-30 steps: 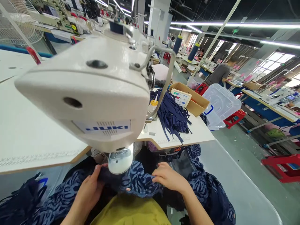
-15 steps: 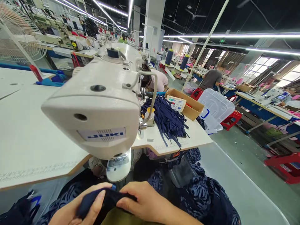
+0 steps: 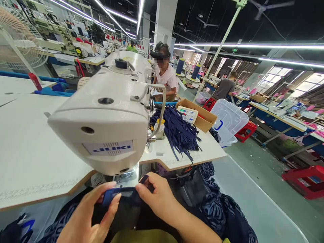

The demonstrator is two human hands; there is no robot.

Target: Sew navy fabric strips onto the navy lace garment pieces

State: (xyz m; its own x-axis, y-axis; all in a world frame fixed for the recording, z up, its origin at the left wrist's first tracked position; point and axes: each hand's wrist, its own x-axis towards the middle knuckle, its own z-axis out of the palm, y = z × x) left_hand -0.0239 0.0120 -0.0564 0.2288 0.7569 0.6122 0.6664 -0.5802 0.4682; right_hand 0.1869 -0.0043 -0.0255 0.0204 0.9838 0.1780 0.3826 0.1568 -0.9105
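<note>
A dark navy fabric piece [image 3: 125, 193] is stretched between my two hands, just below the head of a white sewing machine [image 3: 101, 118]. My left hand [image 3: 93, 209] pinches its left end between thumb and fingers. At the other end, my right hand [image 3: 157, 195] grips the fabric with thumb and curled fingers. The upper edge of the cloth lies close to the machine's narrow bed [image 3: 130, 179]; whether it touches cannot be made out. The lower part of the cloth is dark and hangs toward my lap.
Navy straps [image 3: 177, 131] are heaped on the white table [image 3: 162, 158], beside a control panel [image 3: 187, 114] and a cardboard box [image 3: 205, 121]. Patterned navy garments [image 3: 217, 209] lie at lower right. Across the machine is a person in a pink shirt [image 3: 165, 77]. A fan [image 3: 20, 40] stands at left.
Both hands have risen toward the machine bed, and the fabric is now spread more openly between them. The person behind the machine has straightened up from a bent posture.
</note>
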